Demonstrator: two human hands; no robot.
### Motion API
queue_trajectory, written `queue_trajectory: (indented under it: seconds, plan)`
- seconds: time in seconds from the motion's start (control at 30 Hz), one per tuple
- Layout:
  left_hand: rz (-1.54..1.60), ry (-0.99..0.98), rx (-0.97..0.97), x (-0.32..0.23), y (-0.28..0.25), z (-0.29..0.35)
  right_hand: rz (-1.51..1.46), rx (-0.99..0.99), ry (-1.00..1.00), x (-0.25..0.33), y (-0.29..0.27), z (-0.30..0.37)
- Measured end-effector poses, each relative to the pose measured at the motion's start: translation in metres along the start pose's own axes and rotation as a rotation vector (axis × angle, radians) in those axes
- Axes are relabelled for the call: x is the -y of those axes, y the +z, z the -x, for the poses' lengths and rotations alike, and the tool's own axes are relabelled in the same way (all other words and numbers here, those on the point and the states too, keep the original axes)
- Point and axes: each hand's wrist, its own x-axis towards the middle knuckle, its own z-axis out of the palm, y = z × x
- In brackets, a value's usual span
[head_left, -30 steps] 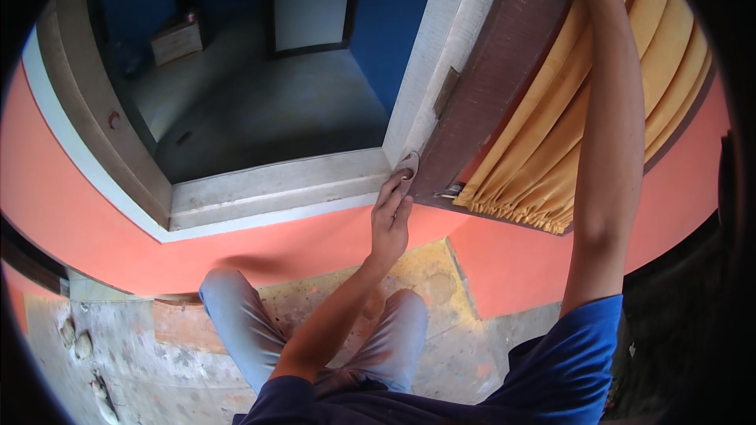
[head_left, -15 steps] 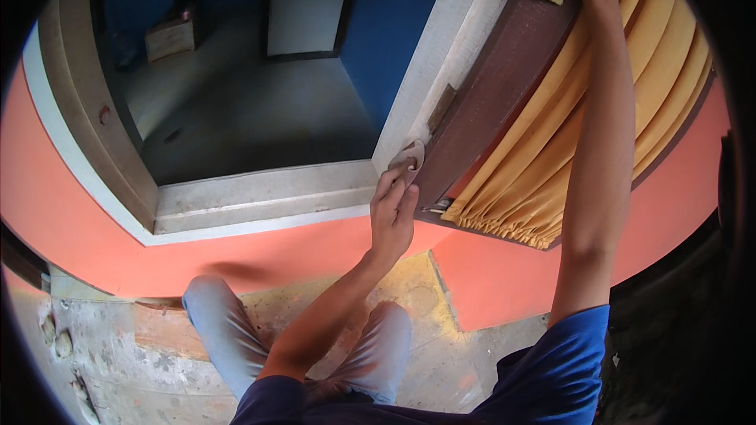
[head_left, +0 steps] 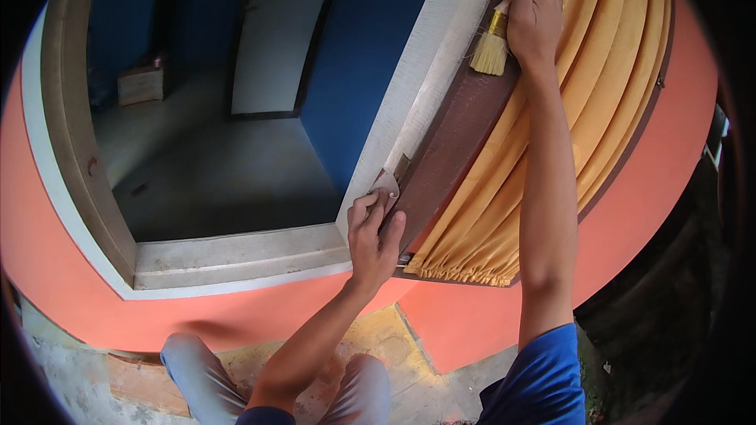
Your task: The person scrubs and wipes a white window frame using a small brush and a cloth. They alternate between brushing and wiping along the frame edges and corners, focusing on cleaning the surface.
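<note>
- Right now my right hand (head_left: 534, 12) is raised high at the top of the view, fingers wrapped tight round the handle of a paintbrush (head_left: 494, 43); its pale bristles point down and rest against the dark brown shutter (head_left: 457, 138).
- Lower down, my left hand (head_left: 375, 238) presses a small grey scrap, which looks like sandpaper (head_left: 386, 183) (I cannot tell the material for sure), against the spot where the brown shutter meets the white window frame (head_left: 417, 86). Its fingers are bent and close together, with the tips on the scrap and the thumb laid along the shutter's edge.
- A metal hinge (head_left: 401, 168) sits just beside the scrap, on the frame's edge.
- Behind the shutter hangs a yellow pleated curtain (head_left: 583, 110), its gathered hem just to the right of my left hand.
- Below the opening runs a pale grey sill (head_left: 236, 256), with the orange wall (head_left: 252, 311) under it.
- Through the window I see a room with blue walls (head_left: 370, 47), a grey floor and a small box (head_left: 140, 85) far off at the left.
- My knees in grey trousers (head_left: 197, 370) show at the bottom edge, and my blue sleeve (head_left: 543, 378) at the lower right.
</note>
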Motion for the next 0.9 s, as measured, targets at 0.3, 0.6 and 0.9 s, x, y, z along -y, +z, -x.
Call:
queue_trajectory:
  seconds: [0.3,0.6,0.9]
  plan:
    - [0.084,-0.216,0.081,0.026,-0.026,0.097,0.058,0.081,0.032,0.061,-0.01,0.081]
    - [0.299,-0.213,0.133,0.011,-0.014,0.014,-0.15,0.217,0.386,0.161,-0.031,0.229]
    - [0.163,-0.219,0.136,0.028,-0.019,0.058,-0.413,0.072,0.477,0.166,-0.037,0.274]
